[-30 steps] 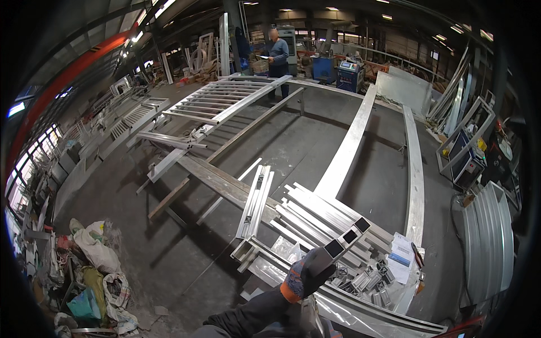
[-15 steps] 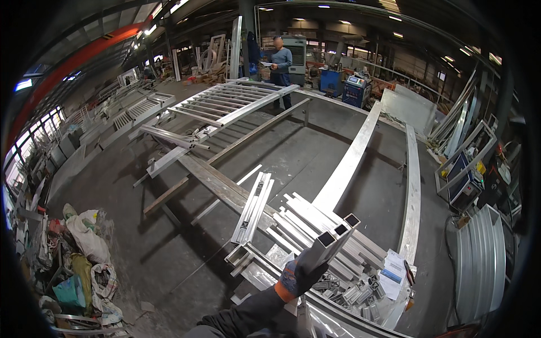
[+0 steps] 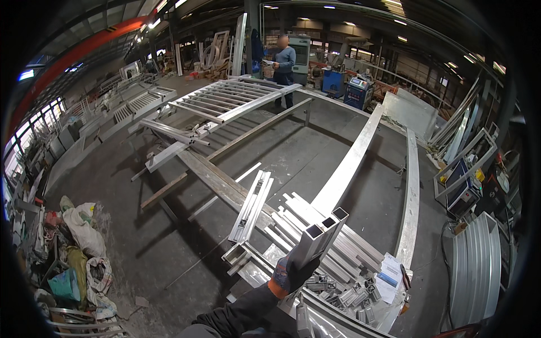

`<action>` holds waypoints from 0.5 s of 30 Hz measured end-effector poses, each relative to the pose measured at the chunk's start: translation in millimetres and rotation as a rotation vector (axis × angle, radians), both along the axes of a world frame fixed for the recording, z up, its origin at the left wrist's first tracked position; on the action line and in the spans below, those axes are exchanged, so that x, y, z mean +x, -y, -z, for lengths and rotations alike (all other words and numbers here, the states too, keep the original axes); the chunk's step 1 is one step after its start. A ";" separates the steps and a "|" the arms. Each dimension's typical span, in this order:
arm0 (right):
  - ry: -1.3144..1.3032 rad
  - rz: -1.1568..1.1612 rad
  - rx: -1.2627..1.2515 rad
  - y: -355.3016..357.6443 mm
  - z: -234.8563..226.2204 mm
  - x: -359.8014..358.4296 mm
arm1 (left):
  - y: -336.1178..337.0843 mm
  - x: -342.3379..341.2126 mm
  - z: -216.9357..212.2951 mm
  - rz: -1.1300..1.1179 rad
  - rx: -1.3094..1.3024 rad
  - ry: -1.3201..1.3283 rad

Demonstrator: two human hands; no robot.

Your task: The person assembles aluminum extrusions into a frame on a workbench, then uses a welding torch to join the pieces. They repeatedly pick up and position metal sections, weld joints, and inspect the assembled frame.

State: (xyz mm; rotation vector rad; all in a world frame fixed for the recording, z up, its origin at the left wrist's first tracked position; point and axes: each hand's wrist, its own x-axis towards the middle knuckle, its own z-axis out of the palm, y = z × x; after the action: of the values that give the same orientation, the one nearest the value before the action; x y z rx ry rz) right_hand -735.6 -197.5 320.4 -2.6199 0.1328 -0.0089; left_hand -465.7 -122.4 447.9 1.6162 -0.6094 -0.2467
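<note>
My left hand (image 3: pixel 293 272), in a dark glove with an orange cuff, is closed around a few silver square metal tubes (image 3: pixel 322 239). Their open ends point up and away from me, tilted to the right. Below and beyond the hand lies a pile of similar silver tubes (image 3: pixel 356 245) on the work frame. Short cut metal profile pieces (image 3: pixel 355 296) are heaped right of the hand. Beside them rests a printed paper sheet (image 3: pixel 389 278), with a pair of red-handled pliers (image 3: pixel 404 277) at its edge. My right hand is out of sight.
Long metal beams (image 3: pixel 350 163) run away from me across the frame. A slatted metal panel (image 3: pixel 228 101) lies at the far left, where a person (image 3: pixel 285 58) stands holding paper. Sacks (image 3: pixel 84 234) sit at the left; curved metal sheets (image 3: pixel 476 270) stand at the right.
The held tubes and my left hand have shifted slightly left and toward me in the picture, still in the same grip. The whole view has moved a little.
</note>
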 end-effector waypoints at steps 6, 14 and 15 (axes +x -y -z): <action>0.021 -0.037 -0.083 2.7 11.7 -5.1 | 4.3 -3.5 -8.6 0.007 -0.026 0.000; 0.036 -0.083 -0.161 3.5 24.8 -11.9 | 5.5 -4.2 -15.7 -0.015 0.004 0.106; 0.036 -0.087 -0.168 3.9 26.1 -12.7 | 5.5 -4.5 -15.9 -0.021 -0.005 0.133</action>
State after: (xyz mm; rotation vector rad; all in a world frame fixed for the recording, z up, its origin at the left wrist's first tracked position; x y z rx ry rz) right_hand -748.2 -201.5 294.3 -2.7894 0.0052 -0.0385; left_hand -470.2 -127.9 463.9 1.6423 -0.6937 -0.1222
